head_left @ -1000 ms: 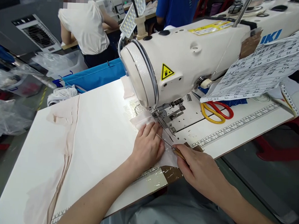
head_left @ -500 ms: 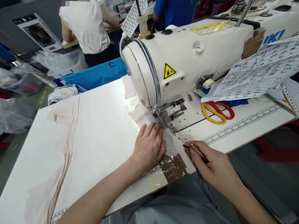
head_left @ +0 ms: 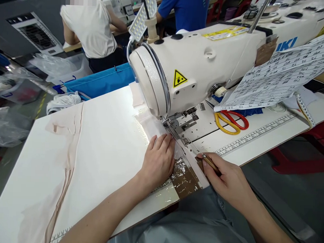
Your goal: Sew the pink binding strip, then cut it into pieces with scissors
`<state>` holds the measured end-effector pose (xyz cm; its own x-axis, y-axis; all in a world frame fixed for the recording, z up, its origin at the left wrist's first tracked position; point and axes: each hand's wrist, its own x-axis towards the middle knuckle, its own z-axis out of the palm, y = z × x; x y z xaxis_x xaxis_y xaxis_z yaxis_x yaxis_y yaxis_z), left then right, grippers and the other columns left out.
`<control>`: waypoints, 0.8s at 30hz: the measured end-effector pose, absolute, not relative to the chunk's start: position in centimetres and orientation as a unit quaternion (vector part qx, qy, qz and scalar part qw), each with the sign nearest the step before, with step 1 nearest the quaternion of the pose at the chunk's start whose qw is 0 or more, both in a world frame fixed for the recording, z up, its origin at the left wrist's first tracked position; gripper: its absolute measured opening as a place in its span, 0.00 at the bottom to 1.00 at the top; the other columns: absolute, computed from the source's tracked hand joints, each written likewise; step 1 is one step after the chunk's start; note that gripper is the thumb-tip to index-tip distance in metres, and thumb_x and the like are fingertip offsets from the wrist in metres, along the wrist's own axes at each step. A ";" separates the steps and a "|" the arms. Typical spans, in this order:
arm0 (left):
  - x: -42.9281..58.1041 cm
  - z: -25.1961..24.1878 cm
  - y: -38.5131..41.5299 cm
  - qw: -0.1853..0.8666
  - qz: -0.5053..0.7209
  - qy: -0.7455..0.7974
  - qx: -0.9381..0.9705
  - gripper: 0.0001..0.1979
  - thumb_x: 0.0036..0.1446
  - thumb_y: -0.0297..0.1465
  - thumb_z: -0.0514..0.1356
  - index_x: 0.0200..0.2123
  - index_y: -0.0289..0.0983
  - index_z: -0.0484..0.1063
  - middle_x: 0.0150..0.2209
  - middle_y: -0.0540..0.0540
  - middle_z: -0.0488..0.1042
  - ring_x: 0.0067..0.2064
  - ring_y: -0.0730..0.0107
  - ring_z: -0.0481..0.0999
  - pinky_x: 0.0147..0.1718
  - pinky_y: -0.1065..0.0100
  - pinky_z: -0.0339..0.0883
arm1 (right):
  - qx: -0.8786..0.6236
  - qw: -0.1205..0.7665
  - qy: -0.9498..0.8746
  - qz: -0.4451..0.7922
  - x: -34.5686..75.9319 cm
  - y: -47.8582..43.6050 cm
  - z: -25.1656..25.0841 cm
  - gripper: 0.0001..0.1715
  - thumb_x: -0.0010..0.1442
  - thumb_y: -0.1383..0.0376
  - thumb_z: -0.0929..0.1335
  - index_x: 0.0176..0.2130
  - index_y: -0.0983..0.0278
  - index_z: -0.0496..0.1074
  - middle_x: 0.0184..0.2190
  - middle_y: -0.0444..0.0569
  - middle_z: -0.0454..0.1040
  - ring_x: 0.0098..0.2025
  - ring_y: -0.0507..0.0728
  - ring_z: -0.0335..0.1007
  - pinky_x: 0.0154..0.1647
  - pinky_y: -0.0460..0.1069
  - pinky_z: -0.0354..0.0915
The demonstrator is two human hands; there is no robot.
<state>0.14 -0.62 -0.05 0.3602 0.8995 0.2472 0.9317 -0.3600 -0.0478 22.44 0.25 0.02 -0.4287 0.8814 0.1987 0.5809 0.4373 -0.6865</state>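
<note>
So the left hand (head_left: 159,157) is laid palm-down on a strip of pale pink fabric (head_left: 195,168) right in front of the sewing machine (head_left: 191,62)'s presser foot, fingers stretched out and kept close together. Nothing's visibly gripped by it, though what's under the palm can't be seen. In the right hand (head_left: 226,174), a wooden-handled awl (head_left: 212,164) is held in a closed grip, its thin metal shaft angled up and left toward the little metal guide on the machine bed. Whether the tip's touching anything can't be made out.

The fabric strip is run between the two hands, from the needle area down to the near table edge, just beside a patch of shiny brown tape (head_left: 185,178) stuck on the white tabletop (head_left: 109,151). Red-and-yellow-handled scissors (head_left: 228,121) are left past the right hand, partly covered by a sheet of handwritten figures (head_left: 273,81). Another pale pink piece (head_left: 71,146) is spread over on the left, well apart from both hands.
</note>
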 end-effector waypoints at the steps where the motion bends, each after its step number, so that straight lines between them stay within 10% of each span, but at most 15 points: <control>1: 0.1 0.0 -0.6 0.090 -0.090 -0.559 -0.819 0.22 0.63 0.28 0.51 0.58 0.29 0.68 0.60 0.34 0.70 0.61 0.52 0.67 0.61 0.50 0.60 | -0.457 0.279 -0.800 0.270 22.5 0.2 -0.1 0.13 0.70 0.62 0.59 0.45 0.62 0.70 0.27 0.46 0.77 0.19 0.52 0.67 0.17 0.45 0.61; 15: 0.3 0.1 -0.9 0.091 -0.104 -0.556 -0.820 0.21 0.65 0.31 0.49 0.57 0.29 0.68 0.59 0.36 0.71 0.61 0.53 0.68 0.61 0.51 0.60 | -0.482 0.298 -0.776 0.278 22.3 -0.3 -0.3 0.15 0.70 0.59 0.61 0.53 0.61 0.67 0.21 0.39 0.71 0.17 0.52 0.66 0.20 0.45 0.62; 24: 0.0 -0.4 -0.4 0.089 -0.100 -0.562 -0.816 0.22 0.66 0.32 0.49 0.58 0.27 0.67 0.60 0.35 0.70 0.62 0.53 0.66 0.63 0.52 0.58 | -0.409 0.328 -0.811 0.258 21.6 -0.1 -0.2 0.12 0.69 0.67 0.60 0.51 0.60 0.67 0.39 0.49 0.77 0.25 0.52 0.69 0.28 0.47 0.67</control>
<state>0.03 -0.44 -0.35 0.3484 0.8998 0.2627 0.9353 -0.3524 -0.0335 21.60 -0.11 -0.19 -0.4500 0.8331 0.3215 0.4945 0.5323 -0.6871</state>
